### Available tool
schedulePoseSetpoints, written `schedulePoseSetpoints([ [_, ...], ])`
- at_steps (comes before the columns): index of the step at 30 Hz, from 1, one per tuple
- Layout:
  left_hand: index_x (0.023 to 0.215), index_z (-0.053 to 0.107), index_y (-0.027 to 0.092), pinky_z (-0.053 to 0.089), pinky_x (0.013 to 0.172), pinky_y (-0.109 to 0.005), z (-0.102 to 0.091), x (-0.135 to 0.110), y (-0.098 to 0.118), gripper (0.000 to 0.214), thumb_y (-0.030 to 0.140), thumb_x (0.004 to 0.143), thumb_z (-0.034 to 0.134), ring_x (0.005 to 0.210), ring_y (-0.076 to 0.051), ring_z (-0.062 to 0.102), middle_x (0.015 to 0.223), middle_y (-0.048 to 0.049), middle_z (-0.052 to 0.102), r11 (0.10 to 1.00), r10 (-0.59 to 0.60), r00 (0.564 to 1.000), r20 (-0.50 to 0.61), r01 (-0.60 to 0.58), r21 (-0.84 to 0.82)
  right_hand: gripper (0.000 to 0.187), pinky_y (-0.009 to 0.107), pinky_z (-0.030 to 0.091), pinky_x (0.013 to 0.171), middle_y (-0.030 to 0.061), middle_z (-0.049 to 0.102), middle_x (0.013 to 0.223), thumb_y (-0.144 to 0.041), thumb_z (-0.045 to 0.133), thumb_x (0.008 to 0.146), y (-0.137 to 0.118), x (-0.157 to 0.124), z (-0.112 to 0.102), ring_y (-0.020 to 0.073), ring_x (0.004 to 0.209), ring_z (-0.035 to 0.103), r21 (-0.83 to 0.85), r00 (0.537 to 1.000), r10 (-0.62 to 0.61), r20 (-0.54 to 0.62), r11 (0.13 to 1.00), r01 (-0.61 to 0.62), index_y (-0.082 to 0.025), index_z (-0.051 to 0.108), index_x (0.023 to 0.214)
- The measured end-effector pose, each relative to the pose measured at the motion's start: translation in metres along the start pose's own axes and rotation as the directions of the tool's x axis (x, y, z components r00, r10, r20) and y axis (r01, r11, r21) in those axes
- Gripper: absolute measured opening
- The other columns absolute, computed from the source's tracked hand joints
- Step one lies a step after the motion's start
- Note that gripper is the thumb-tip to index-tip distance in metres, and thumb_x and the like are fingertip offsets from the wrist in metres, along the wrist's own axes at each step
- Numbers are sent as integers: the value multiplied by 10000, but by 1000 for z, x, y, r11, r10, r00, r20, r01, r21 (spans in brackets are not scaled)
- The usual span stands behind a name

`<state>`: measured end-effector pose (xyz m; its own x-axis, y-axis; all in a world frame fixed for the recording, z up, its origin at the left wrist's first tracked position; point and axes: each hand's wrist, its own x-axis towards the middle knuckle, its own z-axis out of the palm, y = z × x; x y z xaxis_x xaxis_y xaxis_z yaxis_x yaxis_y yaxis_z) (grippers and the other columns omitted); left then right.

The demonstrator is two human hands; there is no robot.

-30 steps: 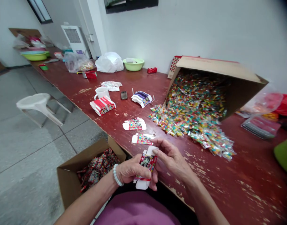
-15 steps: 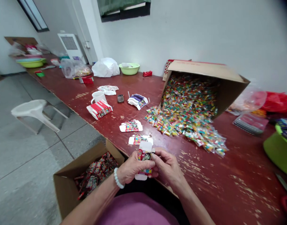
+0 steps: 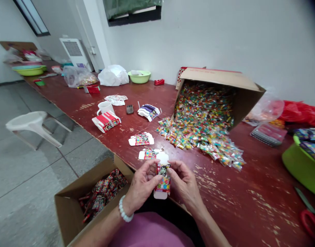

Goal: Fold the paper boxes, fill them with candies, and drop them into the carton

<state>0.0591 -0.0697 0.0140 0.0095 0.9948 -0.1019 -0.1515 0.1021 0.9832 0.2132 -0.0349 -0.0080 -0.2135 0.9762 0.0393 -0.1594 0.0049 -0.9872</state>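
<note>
Both my hands hold a small printed cardboard box [image 3: 163,179] upright at the near edge of the red table [image 3: 250,202]. My left hand [image 3: 140,187] grips its left side, my right hand [image 3: 183,183] pinches its right side, and white flaps stick out at its top and bottom. Two flat unfolded box blanks [image 3: 141,139] lie just beyond my hands. A big cardboard carton [image 3: 224,89] lies on its side, spilling a heap of bright wrapped candies [image 3: 198,132] over the table.
An open carton [image 3: 82,199] of filled small boxes sits on the floor at my left. Stacks of blanks [image 3: 106,120], a white mug [image 3: 104,107] and a phone [image 3: 129,109] lie farther back. A green basin [image 3: 301,164] and red scissors [image 3: 309,216] are at right, a white stool [image 3: 31,123] at left.
My hands turned the small box from tilted to upright and shifted their grip to its sides. The view moved a little to the right, showing more of the green basin and the scissors.
</note>
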Motion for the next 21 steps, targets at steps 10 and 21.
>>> schedulePoseSetpoints([
  [10,924,650,172,470,701,-230,-7,7,0,213,370,848,668,762,-136,588,853,-18,669,988,42,999,-9,-40,149,330,261,476,659,-9,661,772,-377,791,733,-15,15,-10,149,692,595,3,991,84,103,996,-85,-209,671,990],
  [21,1273,497,223,472,416,-239,1,4,-8,556,637,915,398,443,-148,621,736,-20,649,828,-366,885,289,451,-332,160,305,510,657,58,703,880,-348,617,897,-17,4,-8,194,729,656,-346,973,-106,203,922,173,-222,714,884],
])
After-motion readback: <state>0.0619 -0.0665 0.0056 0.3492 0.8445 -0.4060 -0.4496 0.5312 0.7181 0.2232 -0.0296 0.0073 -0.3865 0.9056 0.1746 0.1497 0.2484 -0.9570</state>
